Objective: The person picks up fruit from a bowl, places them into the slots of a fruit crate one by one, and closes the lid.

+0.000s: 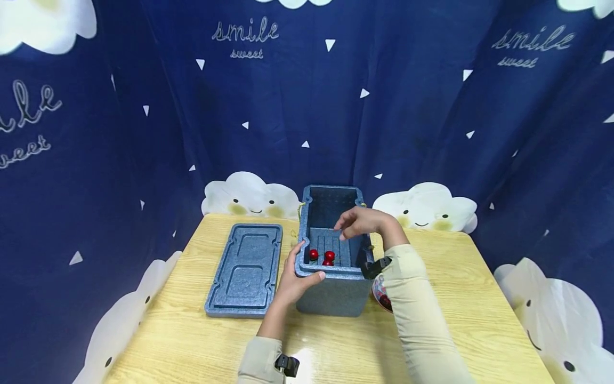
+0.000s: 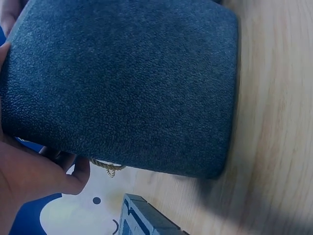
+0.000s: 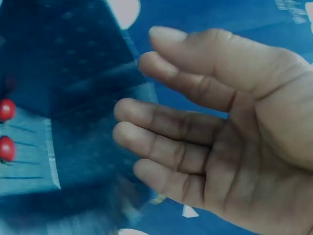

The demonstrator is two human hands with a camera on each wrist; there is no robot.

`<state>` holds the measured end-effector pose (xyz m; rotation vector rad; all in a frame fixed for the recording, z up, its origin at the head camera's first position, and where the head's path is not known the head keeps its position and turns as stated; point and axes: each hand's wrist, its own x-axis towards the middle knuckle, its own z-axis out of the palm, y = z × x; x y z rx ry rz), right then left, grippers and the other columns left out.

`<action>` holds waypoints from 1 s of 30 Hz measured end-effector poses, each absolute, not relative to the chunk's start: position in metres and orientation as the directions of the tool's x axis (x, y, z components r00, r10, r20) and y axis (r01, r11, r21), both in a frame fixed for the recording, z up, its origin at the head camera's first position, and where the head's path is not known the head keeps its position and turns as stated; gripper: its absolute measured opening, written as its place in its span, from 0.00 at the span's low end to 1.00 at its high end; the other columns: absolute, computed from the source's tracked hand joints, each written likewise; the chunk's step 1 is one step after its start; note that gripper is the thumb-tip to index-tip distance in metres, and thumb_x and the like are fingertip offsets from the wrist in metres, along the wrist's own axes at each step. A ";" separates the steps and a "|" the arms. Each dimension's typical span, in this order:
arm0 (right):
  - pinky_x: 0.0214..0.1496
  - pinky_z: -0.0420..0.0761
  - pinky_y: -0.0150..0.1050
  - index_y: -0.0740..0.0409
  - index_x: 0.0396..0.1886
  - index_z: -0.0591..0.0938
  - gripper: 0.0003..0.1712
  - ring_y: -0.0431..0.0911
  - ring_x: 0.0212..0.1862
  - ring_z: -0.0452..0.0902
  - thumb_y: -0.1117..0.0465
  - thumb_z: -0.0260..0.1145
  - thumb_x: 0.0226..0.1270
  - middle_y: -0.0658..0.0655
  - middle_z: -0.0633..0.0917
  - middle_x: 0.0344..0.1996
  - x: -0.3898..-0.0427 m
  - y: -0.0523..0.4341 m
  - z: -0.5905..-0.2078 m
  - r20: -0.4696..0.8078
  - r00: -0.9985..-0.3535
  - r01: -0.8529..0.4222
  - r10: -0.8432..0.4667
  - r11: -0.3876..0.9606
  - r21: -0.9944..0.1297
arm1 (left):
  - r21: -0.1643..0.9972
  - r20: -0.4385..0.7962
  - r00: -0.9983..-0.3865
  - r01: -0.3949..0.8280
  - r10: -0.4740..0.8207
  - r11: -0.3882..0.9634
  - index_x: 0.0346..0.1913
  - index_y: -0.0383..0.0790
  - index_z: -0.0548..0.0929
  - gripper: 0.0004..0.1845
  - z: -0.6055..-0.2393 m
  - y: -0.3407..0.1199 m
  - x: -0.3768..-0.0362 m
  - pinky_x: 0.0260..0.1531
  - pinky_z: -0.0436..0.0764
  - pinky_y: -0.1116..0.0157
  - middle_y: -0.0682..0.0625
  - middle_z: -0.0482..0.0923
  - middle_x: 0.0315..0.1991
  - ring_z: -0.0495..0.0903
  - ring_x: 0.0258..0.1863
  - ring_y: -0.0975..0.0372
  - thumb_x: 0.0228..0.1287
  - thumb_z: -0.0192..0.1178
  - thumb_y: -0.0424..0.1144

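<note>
A deep blue-grey foam box (image 1: 331, 296) stands without its lid in the middle of the table. My left hand (image 1: 293, 281) grips its near left corner, thumb over the front rim and fingers along the side wall. In the left wrist view the box wall (image 2: 122, 88) fills most of the picture. Three small round red fruits (image 1: 329, 255) lie inside near the front. Over the box's right side hovers my right hand (image 1: 365, 222), with nothing in it. The right wrist view shows its palm (image 3: 239, 161) and loosely bent, spread fingers.
The matching foam lid (image 1: 244, 269) lies flat on the table (image 1: 182, 309), left of the box. Right of the box, a patterned bowl (image 1: 377, 288) with dark red contents is partly hidden by my right forearm. A dark blue curtain (image 1: 307, 96) hangs behind.
</note>
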<state>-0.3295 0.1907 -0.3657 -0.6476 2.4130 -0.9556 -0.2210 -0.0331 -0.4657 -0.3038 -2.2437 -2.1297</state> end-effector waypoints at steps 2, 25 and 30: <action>0.44 0.77 0.42 0.64 0.44 0.81 0.16 0.45 0.37 0.77 0.63 0.68 0.56 0.53 0.84 0.33 -0.320 0.202 -0.366 -0.173 -0.800 -0.294 -0.574 0.628 -0.720 | 0.986 0.153 -0.981 0.159 0.123 0.047 0.69 0.44 0.60 0.46 -0.466 -0.033 -0.221 0.59 0.57 0.47 0.36 0.56 0.66 0.56 0.63 0.46 0.45 0.71 0.34; 0.41 0.78 0.45 0.65 0.48 0.79 0.18 0.55 0.44 0.77 0.63 0.68 0.59 0.63 0.81 0.44 -0.247 0.247 -0.433 0.196 -0.963 -0.264 -0.184 0.520 -0.812 | 0.984 0.169 -0.976 0.176 0.139 0.035 0.69 0.45 0.60 0.45 -0.470 -0.035 -0.222 0.60 0.55 0.46 0.38 0.55 0.67 0.54 0.64 0.47 0.47 0.71 0.34; 0.42 0.78 0.44 0.66 0.50 0.78 0.19 0.56 0.46 0.76 0.64 0.67 0.59 0.64 0.80 0.45 -0.236 0.252 -0.452 0.214 -0.973 -0.229 -0.087 0.499 -0.836 | 0.985 0.167 -0.977 0.171 0.136 0.018 0.69 0.45 0.60 0.45 -0.472 -0.035 -0.223 0.60 0.55 0.47 0.39 0.55 0.66 0.55 0.64 0.48 0.46 0.71 0.34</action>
